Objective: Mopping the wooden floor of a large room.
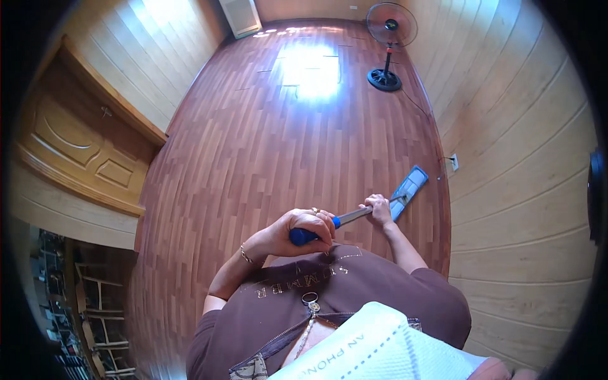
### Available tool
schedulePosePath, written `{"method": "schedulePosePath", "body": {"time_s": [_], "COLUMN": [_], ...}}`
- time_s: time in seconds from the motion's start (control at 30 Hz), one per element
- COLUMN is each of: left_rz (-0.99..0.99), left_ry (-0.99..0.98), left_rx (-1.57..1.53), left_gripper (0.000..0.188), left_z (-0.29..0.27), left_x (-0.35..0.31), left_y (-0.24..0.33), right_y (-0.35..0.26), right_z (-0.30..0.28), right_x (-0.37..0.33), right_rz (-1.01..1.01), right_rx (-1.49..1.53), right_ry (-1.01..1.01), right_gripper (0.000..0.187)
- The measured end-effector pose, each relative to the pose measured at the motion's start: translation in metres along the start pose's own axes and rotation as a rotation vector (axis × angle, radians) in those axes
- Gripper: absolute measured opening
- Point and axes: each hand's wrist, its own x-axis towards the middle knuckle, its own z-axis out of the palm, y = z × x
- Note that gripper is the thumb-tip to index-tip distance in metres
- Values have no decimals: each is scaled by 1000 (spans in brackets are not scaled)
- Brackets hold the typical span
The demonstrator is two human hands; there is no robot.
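A flat mop runs from near my chest out to the right, its blue-and-white head (410, 192) lying on the wood-pattern floor close to the right wall. My left hand (305, 229) is closed around the blue grip (303, 237) at the top of the handle. Lower down, my right hand (379, 209) grasps the silver pole (356, 216), a short way from the mop head. The handle's far end is partly hidden behind my right hand.
A standing fan (384, 80) is by the right wall, its cord trailing toward a wall outlet (454, 162). On the left is a closed wooden door (82, 136); nearer stands a wooden rack (104, 310). A pale upright panel (240, 17) stands at the far end.
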Motion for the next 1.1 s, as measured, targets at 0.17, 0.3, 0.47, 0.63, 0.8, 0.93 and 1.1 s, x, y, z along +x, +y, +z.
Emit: {"method": "schedulePosePath", "body": {"time_s": [0.17,0.3,0.47,0.63,0.8,0.93,1.1], "left_rz": [-29,-92,-236,-320,-353,-423,-508], "left_ry": [135,214,364,565,678,735,804], "left_rx": [139,340,541,811,1019,1083,1191], "left_gripper": [11,12,13,15,21,24,42], "left_z": [52,106,192,247,262,256,258], "left_x": [-13,-8,25,71,103,129,128], "left_y": [-9,-4,-59,-79,-105,-125,-126], "right_y": [11,22,69,47,3,-17,-54], "right_z": [30,67,135,175,218,267,231], "right_x": [23,35,47,48,30,2,-34], "right_rz": [-148,-285,-531,-886,-1201,-1263,-1528], "right_rx": [50,235,508,534,712,1196,945], "right_ry": [-63,-141,-355,-433,-580,-896,-1060], "right_gripper": [19,7,10,15,16,17,27]}}
